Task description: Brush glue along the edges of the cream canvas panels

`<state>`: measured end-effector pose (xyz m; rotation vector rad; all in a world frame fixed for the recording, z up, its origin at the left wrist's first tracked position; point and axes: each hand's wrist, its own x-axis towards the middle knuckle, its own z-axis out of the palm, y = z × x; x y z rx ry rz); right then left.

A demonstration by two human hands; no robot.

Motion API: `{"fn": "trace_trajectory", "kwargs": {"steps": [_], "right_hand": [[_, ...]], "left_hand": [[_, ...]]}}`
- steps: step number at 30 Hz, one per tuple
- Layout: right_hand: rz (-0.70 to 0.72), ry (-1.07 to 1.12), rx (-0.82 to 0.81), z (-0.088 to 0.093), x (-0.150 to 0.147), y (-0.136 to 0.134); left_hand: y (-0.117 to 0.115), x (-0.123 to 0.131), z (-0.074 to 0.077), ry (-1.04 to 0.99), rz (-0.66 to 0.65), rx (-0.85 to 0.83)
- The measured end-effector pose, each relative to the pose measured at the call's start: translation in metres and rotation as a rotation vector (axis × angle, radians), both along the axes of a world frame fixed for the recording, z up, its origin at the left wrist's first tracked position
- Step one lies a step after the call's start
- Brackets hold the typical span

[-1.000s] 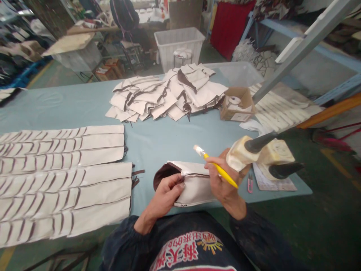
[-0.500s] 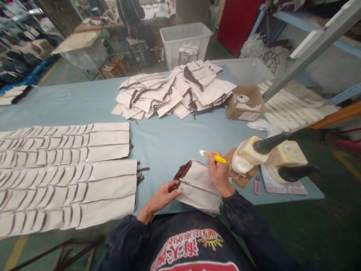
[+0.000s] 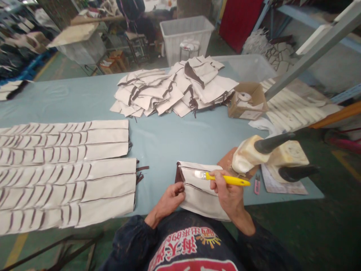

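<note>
A white fabric piece [image 3: 197, 197] with dark brown edging lies at the table's front edge, close to my body. My left hand [image 3: 172, 197] pinches its left edge between thumb and fingers. In my right hand [image 3: 229, 194] is a paintbrush [image 3: 228, 179] with a yellow handle, its pale bristles over the upper part of the fabric. Whether the bristles touch the cloth I cannot tell. Right of the fabric, cream plastic containers [image 3: 248, 154] with black spouts or handles stand on the table, one tilted over a brown board [image 3: 227, 160].
Overlapping rows of similar fabric pieces [image 3: 109, 184] cover the table's left side. A loose heap of them [image 3: 169, 94] lies at the back, beside a cardboard box [image 3: 246, 109]. Pink-handled snips [image 3: 257, 184] lie at right. A grey metal post [image 3: 307, 52] slants up on the right.
My right hand has turned and come down, bringing the brush over the fabric. The fabric now lies flatter and straighter, and my left hand has shifted slightly right along its edge.
</note>
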<state>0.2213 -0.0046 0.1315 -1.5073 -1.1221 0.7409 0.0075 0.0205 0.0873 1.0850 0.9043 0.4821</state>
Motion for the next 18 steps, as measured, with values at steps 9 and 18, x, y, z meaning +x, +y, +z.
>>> {"fn": "trace_trajectory", "kwargs": {"steps": [9,18], "right_hand": [[-0.036,0.077,0.031,0.036,-0.01,-0.016],[-0.073,0.049,0.052,0.041,-0.011,-0.022]], "left_hand": [[0.002,0.01,0.026,0.157,0.004,0.378],[-0.004,0.013,0.048,0.198,0.0,0.549]]}}
